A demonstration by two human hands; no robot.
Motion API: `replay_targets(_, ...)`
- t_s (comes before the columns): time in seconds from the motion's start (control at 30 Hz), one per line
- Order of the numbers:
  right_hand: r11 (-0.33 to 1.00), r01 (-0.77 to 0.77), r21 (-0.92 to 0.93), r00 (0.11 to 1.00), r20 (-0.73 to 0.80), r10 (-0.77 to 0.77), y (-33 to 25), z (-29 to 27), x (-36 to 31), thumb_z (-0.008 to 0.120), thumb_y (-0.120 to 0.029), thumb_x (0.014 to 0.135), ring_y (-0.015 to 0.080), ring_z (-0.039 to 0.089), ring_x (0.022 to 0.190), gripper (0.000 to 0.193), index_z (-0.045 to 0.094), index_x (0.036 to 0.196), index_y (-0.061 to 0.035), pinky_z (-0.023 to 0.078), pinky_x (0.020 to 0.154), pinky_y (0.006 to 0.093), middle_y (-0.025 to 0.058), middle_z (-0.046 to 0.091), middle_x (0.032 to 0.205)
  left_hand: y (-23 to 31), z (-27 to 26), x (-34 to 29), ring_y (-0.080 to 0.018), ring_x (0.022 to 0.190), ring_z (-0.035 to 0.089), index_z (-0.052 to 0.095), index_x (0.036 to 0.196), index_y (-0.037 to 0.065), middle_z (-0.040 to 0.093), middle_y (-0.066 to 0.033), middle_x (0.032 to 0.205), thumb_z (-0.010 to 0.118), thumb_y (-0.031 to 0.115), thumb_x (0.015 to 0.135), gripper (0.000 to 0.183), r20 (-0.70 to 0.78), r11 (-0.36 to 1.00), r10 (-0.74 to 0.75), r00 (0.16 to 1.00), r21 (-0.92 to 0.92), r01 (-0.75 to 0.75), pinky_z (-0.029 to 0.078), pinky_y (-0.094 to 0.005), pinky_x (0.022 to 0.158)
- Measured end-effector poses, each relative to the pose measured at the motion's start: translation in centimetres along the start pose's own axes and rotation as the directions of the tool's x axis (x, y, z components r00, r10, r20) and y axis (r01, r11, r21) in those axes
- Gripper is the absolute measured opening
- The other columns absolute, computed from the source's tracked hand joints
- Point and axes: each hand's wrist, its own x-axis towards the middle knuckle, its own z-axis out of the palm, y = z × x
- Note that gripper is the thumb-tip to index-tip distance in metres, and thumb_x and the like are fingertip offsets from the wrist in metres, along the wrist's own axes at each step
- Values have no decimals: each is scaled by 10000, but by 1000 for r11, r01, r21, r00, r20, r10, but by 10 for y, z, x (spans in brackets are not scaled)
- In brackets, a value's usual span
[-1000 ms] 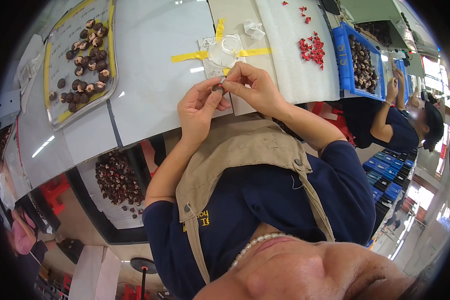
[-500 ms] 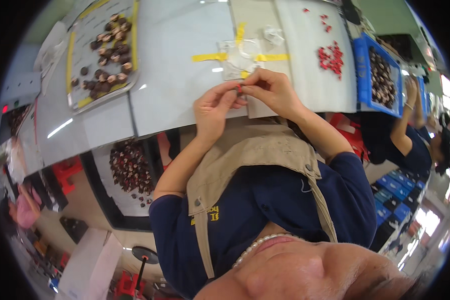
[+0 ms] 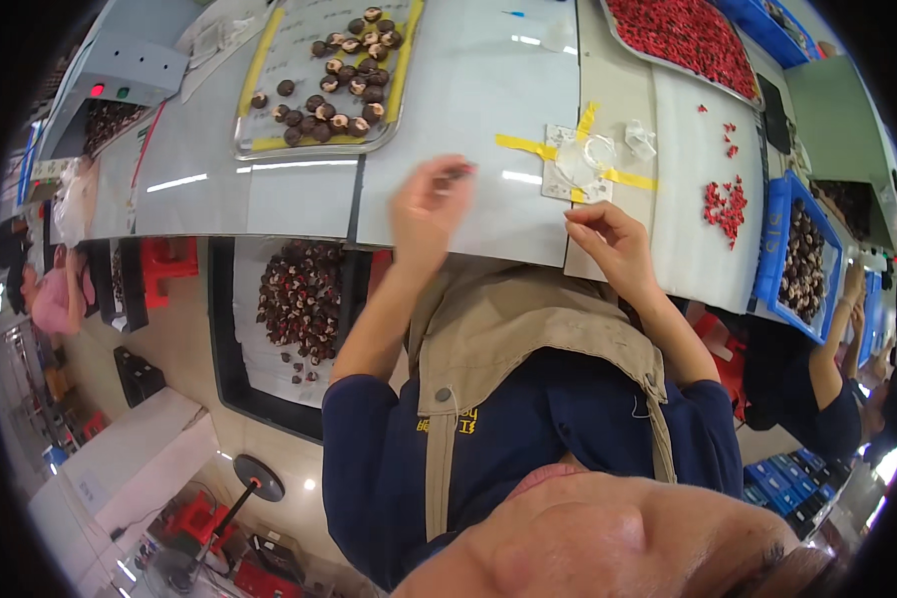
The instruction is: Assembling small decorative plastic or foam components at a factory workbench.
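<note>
My left hand (image 3: 427, 217) is raised over the near edge of the white table, smeared by motion. Its fingertips close on a small dark brown piece (image 3: 454, 173) with a bit of red at its end; blur hides its exact kind. Further right, my right hand (image 3: 613, 244) hangs at the table edge, thumb and forefinger slightly apart and nothing visible between them. Just beyond it lies a flat pale square (image 3: 558, 179) held down with yellow tape, a clear round dish (image 3: 586, 157) on top. A metal tray (image 3: 314, 151) of brown-and-cream balls (image 3: 337, 82) stands beyond my left hand.
Small red pieces (image 3: 725, 204) lie on a white mat at right, below a tray of many more (image 3: 683, 40). A blue crate (image 3: 800, 249) of dark pieces stands beside the mat. Below the table, a black bin (image 3: 231, 369) holds dark red-tipped pieces. A co-worker's arm (image 3: 835, 339) shows at right.
My hands, together over the table edge before, are now apart. The left has moved left with the dark piece; the right has let go. The view has shifted, showing more of the table's far side.
</note>
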Motion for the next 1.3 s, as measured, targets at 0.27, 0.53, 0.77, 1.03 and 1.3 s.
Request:
replay_targets(0.27,999,-36,13,999,0,36,5,-11,-7,616,-47,837,75,558,815,133,619,944,31,436,751,210,33,623,877,7,-166,120,-155,716,569,627,915,23,606,-68,809,625,99,777,158,-543,988,109,833,154,-29,477,-270,642)
replay_targets(0.53,998,-49,-36,999,17,50,6,-2,-12,620,-69,839,76,556,815,140,625,942,25,438,742,217,32,625,879,-47,-228,175,-301,795,610,665,950,83,641,-122,815,688,264,724,291,-321,389,276,906,899,200,479,-398,715)
replay_targets(0.77,984,55,-168,996,76,-43,1,24,-5,628,-60,822,53,512,672,90,645,883,4,407,602,202,11,600,740,-24,-237,164,-238,724,634,673,961,98,667,-91,792,677,279,743,283,-424,711,222,878,686,152,488,-344,674)
replay_targets(1.03,879,317,-356,948,131,-289,8,59,4,662,-20,772,134,557,619,73,644,841,-30,431,540,236,71,600,744,-43,-337,208,-281,828,629,658,1020,140,661,-110,860,617,197,777,253,-474,444,337,813,842,307,488,-383,735)
replay_targets(1.3,725,435,-533,887,117,-446,9,71,8,689,17,710,226,584,639,112,627,793,-25,452,560,293,97,602,728,-69,-387,283,-328,875,627,657,967,56,653,-171,907,607,212,752,270,-677,448,328,659,726,522,499,-404,741)
